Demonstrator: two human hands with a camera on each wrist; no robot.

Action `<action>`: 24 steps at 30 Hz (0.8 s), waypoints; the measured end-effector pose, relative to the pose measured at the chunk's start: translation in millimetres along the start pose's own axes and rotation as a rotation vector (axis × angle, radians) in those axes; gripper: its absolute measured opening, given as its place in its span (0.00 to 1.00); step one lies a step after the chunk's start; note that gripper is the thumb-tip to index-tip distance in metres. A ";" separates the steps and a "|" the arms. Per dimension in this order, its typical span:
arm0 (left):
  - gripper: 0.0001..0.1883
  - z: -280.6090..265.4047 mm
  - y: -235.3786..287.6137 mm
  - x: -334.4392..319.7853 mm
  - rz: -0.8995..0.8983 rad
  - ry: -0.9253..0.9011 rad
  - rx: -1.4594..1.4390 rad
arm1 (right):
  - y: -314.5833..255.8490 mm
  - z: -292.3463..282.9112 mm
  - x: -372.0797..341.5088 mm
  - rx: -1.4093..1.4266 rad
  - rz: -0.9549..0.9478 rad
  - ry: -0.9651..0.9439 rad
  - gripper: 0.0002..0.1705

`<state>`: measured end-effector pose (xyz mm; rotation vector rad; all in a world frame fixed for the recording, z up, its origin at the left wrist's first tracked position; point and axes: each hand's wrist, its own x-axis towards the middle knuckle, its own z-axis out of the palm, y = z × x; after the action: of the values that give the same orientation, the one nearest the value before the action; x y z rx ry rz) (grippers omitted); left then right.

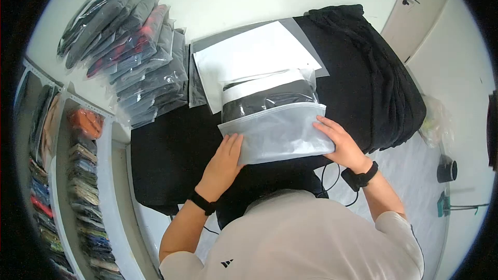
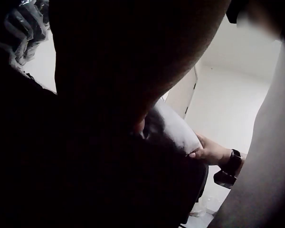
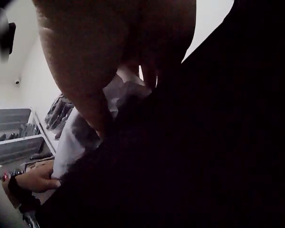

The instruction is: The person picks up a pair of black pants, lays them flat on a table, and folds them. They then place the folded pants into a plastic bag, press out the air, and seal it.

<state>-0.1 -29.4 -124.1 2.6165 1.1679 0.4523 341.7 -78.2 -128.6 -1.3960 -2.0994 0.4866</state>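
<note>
A frosted plastic bag (image 1: 282,135) lies at the near edge of the black-covered table, with a folded dark item (image 1: 270,96) with a white band partly inside its mouth. At the bag's left side, the left hand (image 1: 222,163) grips the edge, fingers on top. The right hand (image 1: 343,142) pinches the right side, fingers on top and thumb at the near edge. In the left wrist view the right hand (image 2: 213,153) holds the bag's corner (image 2: 183,135). The right wrist view shows the left hand (image 3: 35,181) at the bag's other end (image 3: 69,152).
White sheets (image 1: 254,52) and a grey bag (image 1: 306,46) lie behind the bag. Bagged garments (image 1: 148,67) are piled at the back left. Shelves (image 1: 106,176) of packed clothes stand at left. Black cloth (image 1: 373,72) is bunched at right, and cables (image 1: 332,181) hang below.
</note>
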 end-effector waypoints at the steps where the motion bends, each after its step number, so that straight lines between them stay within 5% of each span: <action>1: 0.34 -0.3 -4.3 0.8 0.040 0.030 0.010 | 1.6 -0.8 -0.6 0.074 0.019 0.005 0.44; 4: 0.27 -23.2 -6.4 18.9 -0.125 -0.083 -0.090 | -6.1 -26.8 5.3 0.169 -0.013 -0.081 0.45; 6: 0.18 -33.7 -17.7 33.3 0.030 0.095 -0.093 | -0.4 -42.0 12.5 0.072 -0.130 -0.050 0.48; 8: 0.12 -59.8 -16.0 53.9 -0.147 -0.060 -0.317 | 0.6 -55.9 24.7 -0.012 -0.228 -0.008 0.50; 10: 0.18 -80.8 -22.9 69.9 -0.199 -0.123 -0.454 | 1.6 -67.4 43.6 -0.095 -0.204 -0.015 0.48; 14: 0.19 -108.7 -33.6 100.0 -0.295 -0.121 -0.574 | 31.0 -54.0 90.0 0.233 -0.151 0.042 0.46; 18: 0.20 -118.2 -40.7 110.6 -0.397 -0.038 -0.701 | 43.7 -44.3 118.2 0.281 0.010 0.038 0.34; 19: 0.20 -115.0 -50.7 106.2 -0.391 -0.033 -0.695 | 48.2 -41.7 122.4 0.333 0.072 0.044 0.30; 21: 0.27 -98.2 -77.9 91.0 -0.279 0.141 -1.150 | 56.3 -35.1 125.2 0.350 0.067 0.072 0.25; 24: 0.39 -68.8 -89.5 74.4 -0.054 0.127 -0.919 | 59.4 -32.0 128.0 0.363 0.073 0.097 0.20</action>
<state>-39.4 91.3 -77.4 1.7720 0.7781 0.8945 366.5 62.5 -105.7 -1.2582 -1.7798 0.7706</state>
